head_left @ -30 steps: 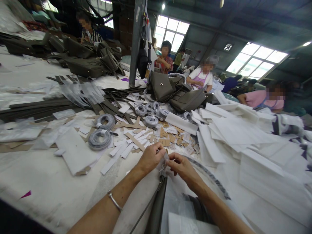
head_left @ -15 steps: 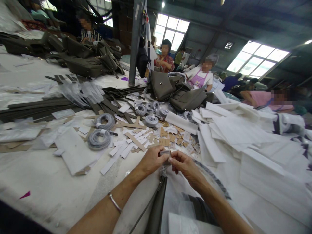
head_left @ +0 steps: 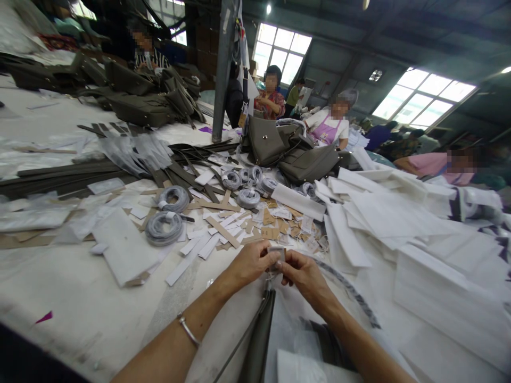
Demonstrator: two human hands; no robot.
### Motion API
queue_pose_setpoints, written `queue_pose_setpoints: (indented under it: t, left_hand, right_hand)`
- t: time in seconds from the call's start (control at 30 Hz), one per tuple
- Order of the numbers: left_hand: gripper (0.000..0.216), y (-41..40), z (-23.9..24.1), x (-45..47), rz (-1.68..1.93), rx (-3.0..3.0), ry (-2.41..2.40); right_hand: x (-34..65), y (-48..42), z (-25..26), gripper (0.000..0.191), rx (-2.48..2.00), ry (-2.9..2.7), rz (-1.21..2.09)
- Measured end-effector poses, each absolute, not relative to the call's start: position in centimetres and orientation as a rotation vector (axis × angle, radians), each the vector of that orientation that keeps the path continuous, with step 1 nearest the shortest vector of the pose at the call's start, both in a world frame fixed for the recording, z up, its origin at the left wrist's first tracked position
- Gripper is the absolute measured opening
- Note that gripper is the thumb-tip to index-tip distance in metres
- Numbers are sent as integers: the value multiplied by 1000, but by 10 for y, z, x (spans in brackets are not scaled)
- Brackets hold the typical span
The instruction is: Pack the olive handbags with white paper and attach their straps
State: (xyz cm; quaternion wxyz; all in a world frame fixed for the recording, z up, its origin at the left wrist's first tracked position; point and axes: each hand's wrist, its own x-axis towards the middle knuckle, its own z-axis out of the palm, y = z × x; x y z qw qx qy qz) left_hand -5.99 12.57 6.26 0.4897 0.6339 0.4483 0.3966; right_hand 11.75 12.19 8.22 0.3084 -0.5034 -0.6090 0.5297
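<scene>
While the bag [head_left: 259,335] lies lengthwise in front of the person, the tag [head_left: 277,252] is just past its far end, held between both hands. The left hand [head_left: 252,261] pinches the tag from the left with thumb and fingers; the right hand [head_left: 300,267] is closed on its right edge. Something thin and pale hangs below the tag toward the bag, but whether it is fastened there is too small to tell.

As far as can be judged, this bag is partway along: its handle [head_left: 351,289], curving out to the right, is in its wrap, and a white packet [head_left: 307,367] rests at the near end. Work on the tag looks unfinished, since neither hand has let go.

Much seems left over: beyond the bag lie loose tags [head_left: 270,233], coils [head_left: 163,229] to the left, and other bags [head_left: 309,161] farthest off.
</scene>
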Motion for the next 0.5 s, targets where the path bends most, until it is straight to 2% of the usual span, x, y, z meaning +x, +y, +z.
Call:
queue_pose_setpoints:
  t: [0.27,0.5]
  left_hand:
    - [45,125,62,-62,849,1475,990]
    - [62,127,66,-63,898,1448,948]
  right_hand:
    - [127,123,92,46,-1267,-1565,1345]
    - [134,120,92,43,-1118,-1516,1623]
